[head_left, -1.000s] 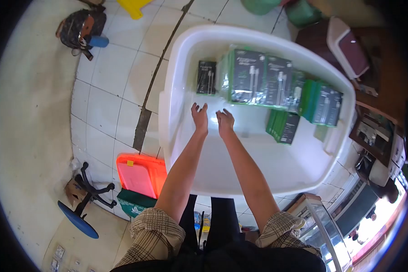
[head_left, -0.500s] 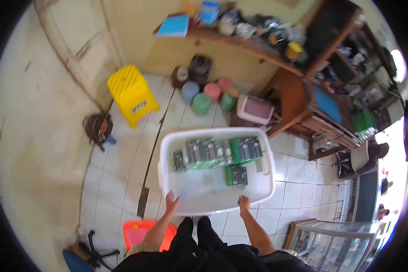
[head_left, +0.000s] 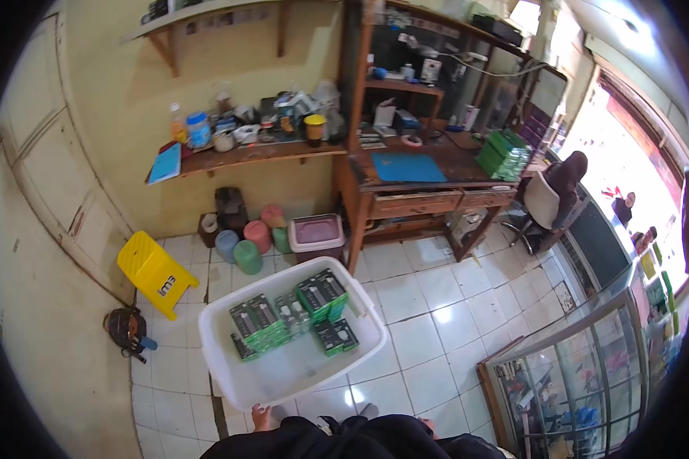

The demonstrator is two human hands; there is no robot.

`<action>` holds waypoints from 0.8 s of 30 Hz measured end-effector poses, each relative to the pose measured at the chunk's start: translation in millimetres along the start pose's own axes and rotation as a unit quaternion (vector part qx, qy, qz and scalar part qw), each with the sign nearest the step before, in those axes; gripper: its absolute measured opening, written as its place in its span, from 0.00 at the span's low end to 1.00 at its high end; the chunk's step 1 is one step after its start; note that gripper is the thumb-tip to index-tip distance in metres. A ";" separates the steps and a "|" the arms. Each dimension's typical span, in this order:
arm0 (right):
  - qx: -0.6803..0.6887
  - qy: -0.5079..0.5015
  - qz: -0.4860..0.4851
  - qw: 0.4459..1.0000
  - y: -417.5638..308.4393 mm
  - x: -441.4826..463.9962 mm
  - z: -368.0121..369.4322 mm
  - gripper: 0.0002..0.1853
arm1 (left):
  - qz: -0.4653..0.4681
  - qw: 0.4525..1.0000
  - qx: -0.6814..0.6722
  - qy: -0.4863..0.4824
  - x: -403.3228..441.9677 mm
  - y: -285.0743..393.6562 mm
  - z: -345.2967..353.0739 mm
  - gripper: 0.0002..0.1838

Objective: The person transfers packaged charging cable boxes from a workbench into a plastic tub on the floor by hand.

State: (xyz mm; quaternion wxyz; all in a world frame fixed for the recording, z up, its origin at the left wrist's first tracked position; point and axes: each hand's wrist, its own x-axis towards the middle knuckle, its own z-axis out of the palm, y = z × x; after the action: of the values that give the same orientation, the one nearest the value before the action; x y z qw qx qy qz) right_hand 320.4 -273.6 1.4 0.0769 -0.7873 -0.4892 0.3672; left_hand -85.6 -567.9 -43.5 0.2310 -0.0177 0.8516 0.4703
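A white plastic tub (head_left: pixel 371 348) stands on the tiled floor, holding several stacks of black and green boxes (head_left: pixel 262 321), some wrapped in clear plastic. A smaller stack of boxes (head_left: pixel 335 336) sits near the tub's right side. My left hand (head_left: pixel 261 418) is just below the tub's near left edge, its fingers apart, with nothing seen in it. Only a sliver of my right hand (head_left: pixel 427 423) shows at the bottom, beside my dark clothing; its fingers are hidden.
A yellow stool (head_left: pixel 158 274) and a backpack (head_left: pixel 127 330) are at the left. Behind stands a wooden desk (head_left: pixel 413 200) with a blue mat. A glass case (head_left: pixel 574 382) is at the right. A person (head_left: pixel 565 183) sits farther back; others are outside.
The view has lifted toward the desk and doorway. Both hands have drawn back from inside the tub toward my body, and my right hand is now mostly hidden.
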 end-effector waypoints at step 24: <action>-0.020 -0.009 -0.031 0.999 -91.9 211.2 -125.1 0.17 | 0.071 0.982 0.091 -0.148 15.2 214.6 345.1 0.25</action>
State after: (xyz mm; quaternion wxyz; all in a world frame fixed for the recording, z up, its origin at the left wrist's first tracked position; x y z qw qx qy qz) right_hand 389.7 -22.4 29.3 0.0681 -0.7697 -0.5218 0.3614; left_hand -22.2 -166.2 -35.3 0.3213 0.1337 0.8464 0.4031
